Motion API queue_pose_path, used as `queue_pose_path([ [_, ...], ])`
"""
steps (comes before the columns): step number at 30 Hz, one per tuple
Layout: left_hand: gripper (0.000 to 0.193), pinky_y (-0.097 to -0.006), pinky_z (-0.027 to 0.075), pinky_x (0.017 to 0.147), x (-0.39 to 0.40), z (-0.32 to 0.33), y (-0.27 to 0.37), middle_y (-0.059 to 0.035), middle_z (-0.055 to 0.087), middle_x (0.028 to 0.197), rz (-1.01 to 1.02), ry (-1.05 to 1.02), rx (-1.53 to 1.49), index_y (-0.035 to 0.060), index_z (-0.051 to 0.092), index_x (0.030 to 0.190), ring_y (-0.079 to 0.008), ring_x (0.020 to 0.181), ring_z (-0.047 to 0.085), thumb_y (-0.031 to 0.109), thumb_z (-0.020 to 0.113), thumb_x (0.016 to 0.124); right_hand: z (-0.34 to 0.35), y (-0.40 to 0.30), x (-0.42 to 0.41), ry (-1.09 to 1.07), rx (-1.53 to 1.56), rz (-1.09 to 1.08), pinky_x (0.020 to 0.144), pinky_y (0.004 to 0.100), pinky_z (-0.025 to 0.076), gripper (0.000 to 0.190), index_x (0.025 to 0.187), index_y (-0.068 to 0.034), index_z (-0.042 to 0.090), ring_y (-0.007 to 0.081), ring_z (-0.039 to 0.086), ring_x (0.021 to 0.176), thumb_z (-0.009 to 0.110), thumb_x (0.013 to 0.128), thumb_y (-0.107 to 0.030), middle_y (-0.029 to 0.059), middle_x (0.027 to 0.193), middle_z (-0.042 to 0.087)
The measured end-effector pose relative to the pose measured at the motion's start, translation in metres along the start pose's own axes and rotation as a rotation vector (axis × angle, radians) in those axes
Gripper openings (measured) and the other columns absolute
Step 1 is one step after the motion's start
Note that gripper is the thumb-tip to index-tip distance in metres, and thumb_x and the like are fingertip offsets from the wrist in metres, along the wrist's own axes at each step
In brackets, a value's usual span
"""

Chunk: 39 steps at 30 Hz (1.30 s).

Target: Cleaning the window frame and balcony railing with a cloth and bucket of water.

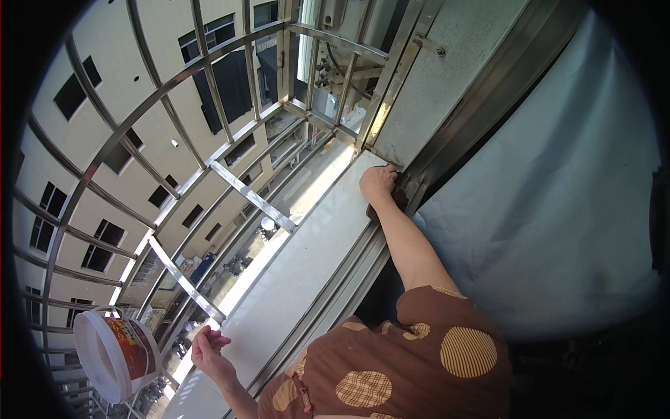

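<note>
My right hand is closed on a dark brown cloth, pressed at the far corner of the pale window sill, where the sill meets the metal window frame. Part of the cloth hangs below the wrist onto the frame. My left hand is raised over the outer edge of the sill at the lower left, fingers loosely curled, with nothing seen in it. To its left a white plastic bucket with a red and yellow label sits tilted by the bars; what bears it is hidden.
A curved stainless-steel window guard encloses the left side, with wide gaps between its bars and a street far below. Sliding-window tracks run along the sill's inner edge. A grey-white sheet hangs at the right. Beyond the bars stands a building.
</note>
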<state>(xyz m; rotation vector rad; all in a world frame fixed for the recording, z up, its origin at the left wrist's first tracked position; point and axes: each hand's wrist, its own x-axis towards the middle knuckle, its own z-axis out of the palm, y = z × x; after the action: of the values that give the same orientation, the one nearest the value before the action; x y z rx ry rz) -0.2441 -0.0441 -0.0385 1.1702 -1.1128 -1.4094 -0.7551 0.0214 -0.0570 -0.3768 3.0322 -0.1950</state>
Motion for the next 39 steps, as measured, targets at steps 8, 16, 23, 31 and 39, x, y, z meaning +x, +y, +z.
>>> queue_pose_path([
  [8,0.028,-0.0246,0.05,0.05,0.002,-0.001,-0.003,-0.0081,0.061,0.072,-0.011,-0.018,0.009,-0.003,0.062,0.095,-0.014,0.054,0.058,0.022,0.049,0.096,0.004,0.025,0.035,0.055,0.075,-0.198,0.093,0.0401,0.045,0.033,0.101,0.013,0.061,0.0423,0.052,0.109,0.046,0.083,-0.011,0.0331,0.118,0.049],
  [16,0.028,-0.0254,0.05,0.052,-0.002,0.009,-0.002,-0.0098,0.061,0.073,-0.03,-0.029,-0.034,-0.0041,0.061,0.095,-0.0148,0.054,0.057,0.019,0.045,0.098,0.001,0.017,0.012,0.141,0.148,-0.43,0.09,0.0443,0.046,0.028,0.098,0.007,0.06,0.0378,0.053,0.105,0.046,0.082,-0.012,0.0246,0.113,0.05],
  [23,0.028,-0.0257,0.05,0.05,-0.005,0.006,0.002,-0.0097,0.061,0.073,0.008,-0.076,-0.051,-0.0042,0.061,0.095,-0.0148,0.054,0.059,0.02,0.047,0.097,0.035,-0.04,-0.114,0.256,0.291,-0.688,0.073,0.0423,0.052,0.017,0.089,0.005,0.052,0.0359,0.055,0.091,0.047,0.081,-0.009,0.0203,0.098,0.049],
  [31,0.028,-0.0262,0.051,0.051,-0.011,0.011,0.006,-0.0098,0.061,0.074,0.007,-0.153,-0.062,-0.0051,0.062,0.096,-0.0154,0.054,0.059,0.021,0.049,0.096,0.046,-0.071,-0.228,-0.312,0.781,-0.891,0.083,0.045,0.047,0.024,0.095,0.003,0.061,0.0371,0.057,0.094,0.045,0.083,-0.01,0.0215,0.105,0.055],
  [39,0.029,-0.0266,0.052,0.05,-0.013,0.001,0.007,-0.0103,0.063,0.074,0.008,-0.156,-0.066,-0.0045,0.063,0.094,-0.0155,0.054,0.06,0.021,0.05,0.096,-0.073,-0.021,-0.097,-0.886,1.424,-0.4,0.079,0.0269,0.051,0.031,0.106,0.002,0.062,0.0161,0.063,0.084,0.045,0.08,-0.003,0.0093,0.094,0.065],
])
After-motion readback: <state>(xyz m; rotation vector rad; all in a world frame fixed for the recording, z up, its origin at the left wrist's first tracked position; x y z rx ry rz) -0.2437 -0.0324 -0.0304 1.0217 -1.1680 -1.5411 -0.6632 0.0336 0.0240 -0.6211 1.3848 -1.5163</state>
